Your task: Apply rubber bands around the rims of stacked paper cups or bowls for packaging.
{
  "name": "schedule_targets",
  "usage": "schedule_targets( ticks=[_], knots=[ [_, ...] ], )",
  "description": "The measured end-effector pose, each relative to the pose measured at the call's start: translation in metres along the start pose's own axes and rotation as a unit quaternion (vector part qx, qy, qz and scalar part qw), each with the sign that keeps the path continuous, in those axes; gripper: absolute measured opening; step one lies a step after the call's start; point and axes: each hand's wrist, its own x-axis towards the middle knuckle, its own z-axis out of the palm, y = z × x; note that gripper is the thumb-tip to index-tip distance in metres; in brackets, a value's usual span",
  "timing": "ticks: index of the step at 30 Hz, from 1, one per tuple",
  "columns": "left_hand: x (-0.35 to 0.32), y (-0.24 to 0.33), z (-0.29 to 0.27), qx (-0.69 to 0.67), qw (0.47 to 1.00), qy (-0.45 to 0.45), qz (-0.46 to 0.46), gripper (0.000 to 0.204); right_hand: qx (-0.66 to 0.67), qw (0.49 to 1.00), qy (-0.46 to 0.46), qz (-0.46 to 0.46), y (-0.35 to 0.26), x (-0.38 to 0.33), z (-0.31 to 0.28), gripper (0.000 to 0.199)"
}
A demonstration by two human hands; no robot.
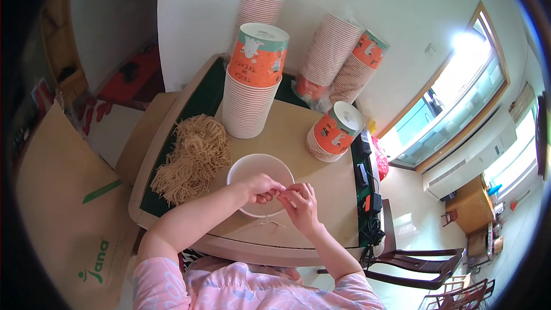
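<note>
Bowl: a white paper bowl (259, 167) sits upright on the tan tabletop (321, 206), close to the near edge, right in front of the person; both hands meet over its near rim.
Cardboard sheet: a big brown sheet (57, 206) with green print leans at the far left, beside the table.
Noodles: a loose heap of pale brown dried noodles (192, 158) lies on the table just left of the bowl.
Left hand: the left hand (261, 188) is curled over the bowl's rim, fingers pinched together; whatever it pinches is too small to make out.
Right hand: the right hand (299, 201) meets the left one fingertip to fingertip, its fingers likewise pinched; I cannot tell what it has hold of.
Loose strands: a few thin strands (271, 223) lie on the table just below the hands.
Tall stack: a tall stack of nested cups (252, 86) with an orange-and-teal top stands behind the bowl.
Short stack: a shorter stack (334, 133) tilts at the right of the bowl.
Back stacks: more stacks (338, 57) lean on the white wall.
Chair: a dark wooden chair (413, 264) stands at the right.
</note>
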Motion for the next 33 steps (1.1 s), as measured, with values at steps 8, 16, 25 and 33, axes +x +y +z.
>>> schedule_targets(
  ticks=[8, 16, 25, 33],
  knots=[
    [-0.017, 0.001, 0.008, -0.121, 0.991, -0.013, 0.048, 0.014, 0.154, 0.974, 0.019, 0.163, 0.004, -0.004, 0.005, 0.007],
    [-0.035, -0.023, 0.029, 0.236, 0.900, 0.147, 0.336, 0.010, 0.388, 0.872, 0.042, 0.296, 0.013, -0.015, 0.014, 0.004],
    [-0.049, -0.034, 0.044, 0.583, 0.614, 0.280, 0.452, 0.004, 0.458, 0.790, 0.057, 0.402, 0.001, -0.019, 0.021, 0.007],
    [-0.052, -0.033, 0.047, 0.478, 0.715, 0.280, 0.427, 0.008, 0.546, 0.737, 0.034, 0.397, 0.002, -0.032, 0.016, 0.011]
  ],
)
